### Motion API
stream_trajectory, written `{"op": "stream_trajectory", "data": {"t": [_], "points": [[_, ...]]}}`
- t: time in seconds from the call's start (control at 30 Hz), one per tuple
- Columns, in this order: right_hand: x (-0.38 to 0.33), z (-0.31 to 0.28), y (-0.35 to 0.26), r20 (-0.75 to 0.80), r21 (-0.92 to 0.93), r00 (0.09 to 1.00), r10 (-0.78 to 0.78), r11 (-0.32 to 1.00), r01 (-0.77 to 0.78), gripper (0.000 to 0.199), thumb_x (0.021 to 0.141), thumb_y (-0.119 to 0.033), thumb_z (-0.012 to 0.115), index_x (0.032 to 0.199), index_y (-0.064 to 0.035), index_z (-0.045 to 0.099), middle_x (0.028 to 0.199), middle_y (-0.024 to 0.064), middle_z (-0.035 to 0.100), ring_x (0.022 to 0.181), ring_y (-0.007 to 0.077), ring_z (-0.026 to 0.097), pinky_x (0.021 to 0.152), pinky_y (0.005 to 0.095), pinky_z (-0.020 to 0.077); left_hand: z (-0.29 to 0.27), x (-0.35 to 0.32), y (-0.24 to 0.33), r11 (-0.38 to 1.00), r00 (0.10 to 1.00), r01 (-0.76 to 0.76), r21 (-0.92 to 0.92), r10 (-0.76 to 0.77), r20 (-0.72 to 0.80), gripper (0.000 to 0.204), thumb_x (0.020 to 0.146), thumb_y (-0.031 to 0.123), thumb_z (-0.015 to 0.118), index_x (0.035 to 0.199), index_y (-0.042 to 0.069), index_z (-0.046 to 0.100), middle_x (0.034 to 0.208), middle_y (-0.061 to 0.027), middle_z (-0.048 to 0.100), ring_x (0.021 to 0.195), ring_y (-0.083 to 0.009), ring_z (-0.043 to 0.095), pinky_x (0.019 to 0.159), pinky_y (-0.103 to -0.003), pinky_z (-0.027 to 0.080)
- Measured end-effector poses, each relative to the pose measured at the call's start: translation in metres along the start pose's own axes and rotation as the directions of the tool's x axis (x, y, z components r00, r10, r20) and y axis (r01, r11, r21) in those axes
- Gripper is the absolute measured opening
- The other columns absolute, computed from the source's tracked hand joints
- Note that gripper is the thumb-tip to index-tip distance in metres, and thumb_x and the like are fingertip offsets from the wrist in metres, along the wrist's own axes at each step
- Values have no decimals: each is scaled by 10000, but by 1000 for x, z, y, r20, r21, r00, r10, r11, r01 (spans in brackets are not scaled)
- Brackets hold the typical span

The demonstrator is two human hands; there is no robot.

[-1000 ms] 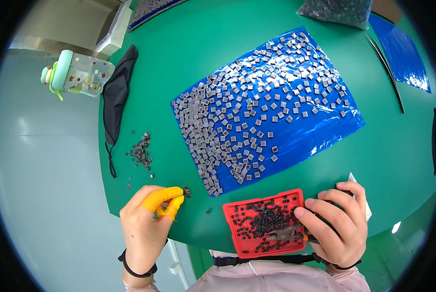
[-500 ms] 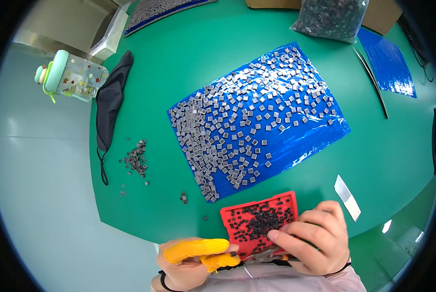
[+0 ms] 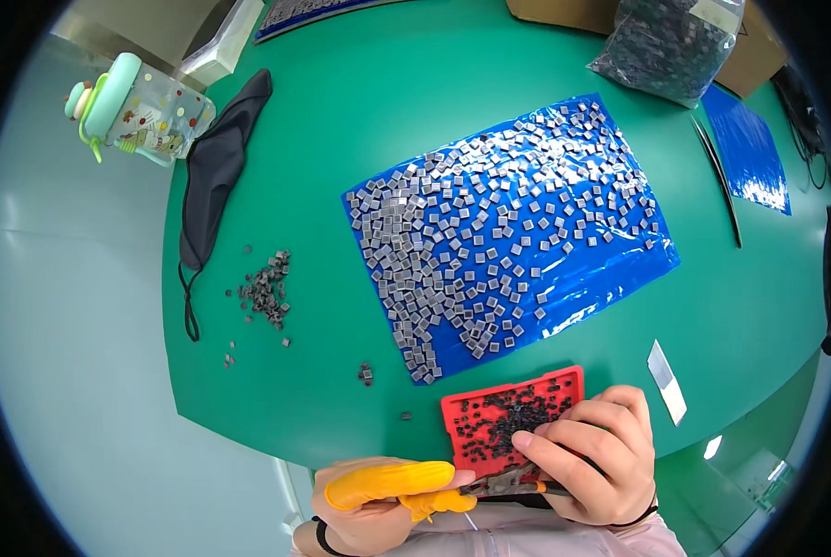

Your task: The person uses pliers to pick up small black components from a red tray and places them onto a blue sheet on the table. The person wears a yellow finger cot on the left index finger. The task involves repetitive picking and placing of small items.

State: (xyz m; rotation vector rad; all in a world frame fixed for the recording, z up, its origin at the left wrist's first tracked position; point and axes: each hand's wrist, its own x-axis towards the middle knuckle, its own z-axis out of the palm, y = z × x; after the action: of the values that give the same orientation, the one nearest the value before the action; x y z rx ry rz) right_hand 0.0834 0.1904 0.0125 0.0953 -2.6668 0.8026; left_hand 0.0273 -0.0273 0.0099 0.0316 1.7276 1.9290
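Note:
My left hand (image 3: pixel 378 506), with yellow finger covers on two fingers, is closed in a pinch. A small dark piece (image 3: pixel 468 488) shows at its fingertips, partly hidden. My right hand (image 3: pixel 605 455) is wrapped round a pair of pliers (image 3: pixel 503 482) with orange and black handles, whose grey jaws point left and meet the left fingertips. Behind the pliers, a red tray (image 3: pixel 462 405) holds many tiny black parts (image 3: pixel 517 423). The right index fingertip is over the tray's near part.
Small grey square pieces (image 3: pixel 404 232) cover much of a blue film sheet (image 3: pixel 592 288). Left lie a dark pile (image 3: pixel 265 292), a black pouch (image 3: pixel 216 176) and a bottle (image 3: pixel 146 111). Right are tweezers (image 3: pixel 720 181), a white strip (image 3: pixel 666 382) and a filled plastic bag (image 3: pixel 670 46).
The left fingertips and the pliers' jaws have come together; before, a dark piece showed in the left pinch beside the jaws. The whole view has shifted slightly.

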Motion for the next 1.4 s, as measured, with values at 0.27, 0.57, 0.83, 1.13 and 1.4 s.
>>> {"op": "stream_trajectory", "data": {"t": [0.27, 0.57, 0.83, 1.13, 1.4], "points": [[0, 0, 1, -6, 48, 1000, 6, 999, -6, 450, 511, -133, 686, 959, -111, 728, 849, -13, 610, 767, 188, 566, 669, 362, 399, -4, -2, -11, 995, 997, -78, -68, 80, 22, 238, 792, -156, 667, 1019, -148, 592, 981, -258, 656, 870, -373, 697, 732, -457, 629], [-2, -2, 2, -3, 59, 1000, 15, 998, -15, 480, 475, -154, 675, 949, -103, 731, 840, -10, 607, 767, 197, 563, 658, 371, 392, -1, -1, -11, 996, 995, -53, -78, 60, 85, 218, 832, -103, 661, 1038, -140, 599, 992, -264, 668, 882, -350, 699, 747, -434, 623], [-4, -5, 0, -55, -37, 998, -6, 999, 4, 393, 497, -197, 669, 878, -126, 734, 770, -13, 578, 711, 197, 522, 617, 376, 366, 0, 3, 0, 997, 975, -49, -53, 60, 216, 219, 883, -81, 604, 1097, -129, 604, 1052, -254, 665, 915, -328, 690, 783, -409, 605], [-6, -2, 3, -80, -30, 997, -18, 999, 15, 403, 467, -222, 654, 851, -125, 731, 780, 0, 576, 704, 200, 517, 599, 377, 358, 5, 32, 8, 882, 871, -392, 260, 264, 415, 205, 837, -48, 667, 1041, -40, 643, 933, -184, 682, 737, -212, 658, 636, -272, 534], [-6, 0, 2, -49, 19, 997, -61, 998, 62, 424, 470, -205, 655, 878, -128, 740, 794, 5, 558, 716, 193, 520, 574, 343, 386, 16, 16, -26, 968, 926, -238, -83, 252, 282, 75, 912, 54, 610, 951, -8, 593, 844, -97, 605, 705, -183, 585, 637, -273, 466]]}}
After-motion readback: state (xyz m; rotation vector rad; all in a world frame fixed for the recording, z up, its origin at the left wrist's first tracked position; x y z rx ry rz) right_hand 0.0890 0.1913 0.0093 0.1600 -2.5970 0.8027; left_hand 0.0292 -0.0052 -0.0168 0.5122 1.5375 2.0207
